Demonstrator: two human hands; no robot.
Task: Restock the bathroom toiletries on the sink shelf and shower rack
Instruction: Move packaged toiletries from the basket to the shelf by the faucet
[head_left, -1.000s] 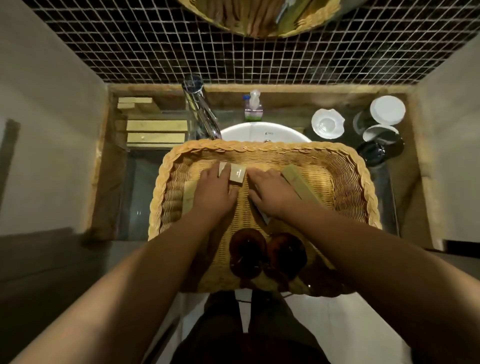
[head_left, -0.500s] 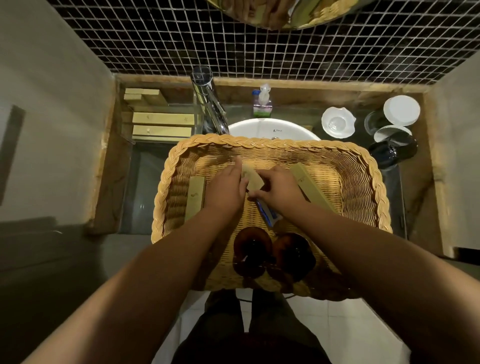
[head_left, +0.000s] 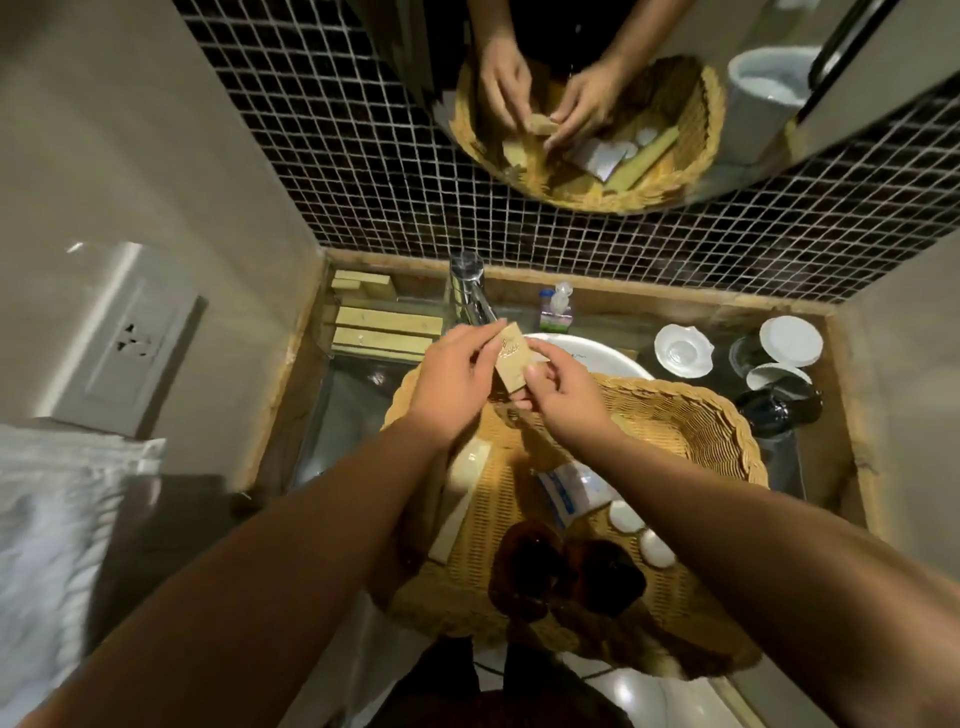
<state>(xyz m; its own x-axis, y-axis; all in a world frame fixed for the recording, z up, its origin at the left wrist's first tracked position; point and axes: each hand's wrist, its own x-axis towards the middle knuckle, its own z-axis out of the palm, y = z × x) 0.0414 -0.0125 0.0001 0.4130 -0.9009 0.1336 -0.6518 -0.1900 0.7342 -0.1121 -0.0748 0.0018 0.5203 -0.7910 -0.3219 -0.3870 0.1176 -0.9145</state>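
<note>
Kraft box (head_left: 511, 359) in pinch of both hands (head_left: 457, 376) (head_left: 563, 397)

The basket (head_left: 717, 415) is coarse woven wicker. At frame centre, the small box (head_left: 511, 359) looks like matt brown card. The faucet (head_left: 466, 291) is polished metal, the wall tiles (head_left: 363, 171) are glossy black mosaic, and the lower-left towel (head_left: 47, 519) is soft white cloth.

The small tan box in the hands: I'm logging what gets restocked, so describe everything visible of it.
The small tan box is a flat rectangular cardboard-like carton with a pale printed mark too blurred to read. It is tilted, held above the far rim of the wicker basket. The left hand pinches its upper edge; the right hand pinches its lower end.
</note>
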